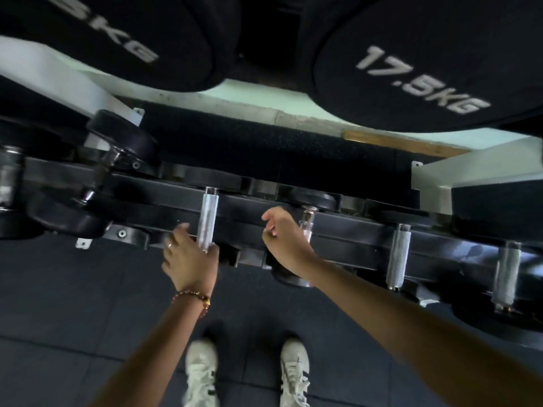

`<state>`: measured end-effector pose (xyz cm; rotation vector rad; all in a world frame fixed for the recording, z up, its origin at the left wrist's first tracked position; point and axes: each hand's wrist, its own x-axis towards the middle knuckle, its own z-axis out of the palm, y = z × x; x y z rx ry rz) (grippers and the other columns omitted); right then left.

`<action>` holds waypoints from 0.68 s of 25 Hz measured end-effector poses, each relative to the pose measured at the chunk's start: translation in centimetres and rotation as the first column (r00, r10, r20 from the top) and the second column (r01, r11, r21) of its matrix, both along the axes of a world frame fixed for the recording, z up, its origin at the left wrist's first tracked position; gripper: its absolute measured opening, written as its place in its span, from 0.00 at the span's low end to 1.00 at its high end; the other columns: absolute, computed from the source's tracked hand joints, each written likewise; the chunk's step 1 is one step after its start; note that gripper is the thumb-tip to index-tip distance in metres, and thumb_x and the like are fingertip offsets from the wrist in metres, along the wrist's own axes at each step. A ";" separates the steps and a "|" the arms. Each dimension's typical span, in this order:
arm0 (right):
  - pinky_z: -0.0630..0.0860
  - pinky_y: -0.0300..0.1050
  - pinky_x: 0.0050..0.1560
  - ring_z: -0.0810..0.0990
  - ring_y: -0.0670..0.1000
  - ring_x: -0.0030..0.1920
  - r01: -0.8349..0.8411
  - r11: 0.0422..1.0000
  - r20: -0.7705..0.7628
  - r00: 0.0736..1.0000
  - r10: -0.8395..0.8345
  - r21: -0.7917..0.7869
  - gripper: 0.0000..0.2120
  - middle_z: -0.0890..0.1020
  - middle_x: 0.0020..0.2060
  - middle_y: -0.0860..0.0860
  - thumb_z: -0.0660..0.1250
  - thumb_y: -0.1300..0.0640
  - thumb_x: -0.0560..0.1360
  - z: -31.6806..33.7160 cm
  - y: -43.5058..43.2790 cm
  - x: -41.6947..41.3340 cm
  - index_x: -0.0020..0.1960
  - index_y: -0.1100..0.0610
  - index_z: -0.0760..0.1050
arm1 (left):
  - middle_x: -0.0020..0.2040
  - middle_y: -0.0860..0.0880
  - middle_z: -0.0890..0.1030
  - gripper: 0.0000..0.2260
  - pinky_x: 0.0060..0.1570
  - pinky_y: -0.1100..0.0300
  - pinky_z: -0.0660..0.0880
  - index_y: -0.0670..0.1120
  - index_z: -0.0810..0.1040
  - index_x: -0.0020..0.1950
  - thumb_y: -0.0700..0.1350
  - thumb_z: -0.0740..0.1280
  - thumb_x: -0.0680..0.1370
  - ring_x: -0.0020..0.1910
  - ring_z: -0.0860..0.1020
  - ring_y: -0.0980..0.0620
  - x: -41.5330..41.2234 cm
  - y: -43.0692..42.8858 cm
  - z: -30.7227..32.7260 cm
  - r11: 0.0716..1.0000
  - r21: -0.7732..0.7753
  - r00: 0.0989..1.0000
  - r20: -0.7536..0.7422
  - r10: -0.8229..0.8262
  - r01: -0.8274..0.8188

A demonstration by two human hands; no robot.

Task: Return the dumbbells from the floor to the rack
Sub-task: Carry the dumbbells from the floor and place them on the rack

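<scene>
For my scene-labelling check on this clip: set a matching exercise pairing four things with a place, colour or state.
1 left hand
2 right hand
3 17.5KG dumbbell
4 shoes

a white, bottom of view
b black, top right of view
c beaded bracelet on its wrist
d bare wrist

Pairs: 1-c, 2-d, 3-b, 4-a

My left hand (189, 265) wears a thin pale ring (169, 245) on one finger. A bracelet (192, 295) of small amber and gold beads, with a bit of red thread, circles that wrist. My left sneaker (202, 374) and right sneaker (294, 374) are white lace-ups with dark side markings.
</scene>
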<state>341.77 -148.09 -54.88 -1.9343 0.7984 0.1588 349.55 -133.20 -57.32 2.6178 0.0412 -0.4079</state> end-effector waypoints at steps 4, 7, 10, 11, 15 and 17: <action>0.70 0.41 0.49 0.77 0.51 0.51 0.046 0.967 -0.180 0.984 -0.001 0.250 0.20 0.77 0.52 0.52 0.58 0.54 0.80 -3.0 3.9 6.4 0.70 0.59 0.63 | 0.60 0.38 0.76 0.20 0.60 0.47 0.71 0.43 0.74 0.62 0.52 0.67 0.74 0.59 0.74 0.38 3.6 3.2 -3.8 0.986 0.111 0.945 -0.318 -0.081 0.121; 0.67 0.44 0.58 0.72 0.57 0.65 0.199 0.913 -0.210 0.969 -0.129 0.356 0.24 0.73 0.66 0.58 0.58 0.53 0.81 -4.6 7.0 11.3 0.72 0.62 0.57 | 0.48 0.45 0.83 0.09 0.49 0.55 0.75 0.47 0.82 0.51 0.48 0.68 0.73 0.50 0.80 0.44 4.1 4.3 -4.7 0.974 -0.071 0.949 -0.219 -0.228 0.217; 0.69 0.47 0.52 0.75 0.61 0.60 0.346 0.884 -0.228 0.931 -0.284 0.313 0.18 0.76 0.59 0.61 0.56 0.55 0.81 -5.3 9.2 13.8 0.67 0.63 0.58 | 0.45 0.49 0.83 0.07 0.42 0.60 0.72 0.49 0.82 0.47 0.47 0.66 0.73 0.46 0.80 0.49 4.3 4.6 -5.0 0.973 -0.118 0.946 -0.237 -0.223 0.199; 0.70 0.49 0.51 0.76 0.61 0.58 0.362 0.890 -0.236 0.924 -0.302 0.276 0.17 0.77 0.56 0.61 0.56 0.55 0.81 -5.6 9.6 13.9 0.65 0.62 0.58 | 0.45 0.50 0.82 0.07 0.43 0.59 0.72 0.49 0.82 0.48 0.46 0.66 0.74 0.46 0.79 0.49 4.4 4.8 -5.2 0.971 -0.124 0.940 -0.253 -0.230 0.204; 0.75 0.51 0.49 0.77 0.55 0.48 0.411 0.872 -0.215 0.907 -0.362 0.266 0.17 0.75 0.44 0.53 0.56 0.55 0.81 -5.9 10.5 13.7 0.65 0.62 0.59 | 0.48 0.48 0.82 0.09 0.51 0.52 0.76 0.50 0.81 0.50 0.48 0.63 0.75 0.50 0.79 0.46 5.0 5.0 -5.8 0.960 -0.125 0.908 -0.313 -0.279 0.251; 0.72 0.48 0.45 0.77 0.54 0.47 0.432 0.869 -0.196 0.898 -0.393 0.239 0.17 0.76 0.45 0.53 0.56 0.56 0.81 -5.6 10.8 13.7 0.66 0.63 0.59 | 0.53 0.46 0.80 0.11 0.51 0.52 0.76 0.49 0.80 0.55 0.49 0.61 0.77 0.54 0.77 0.45 5.0 5.2 -5.6 0.954 -0.130 0.884 -0.359 -0.300 0.271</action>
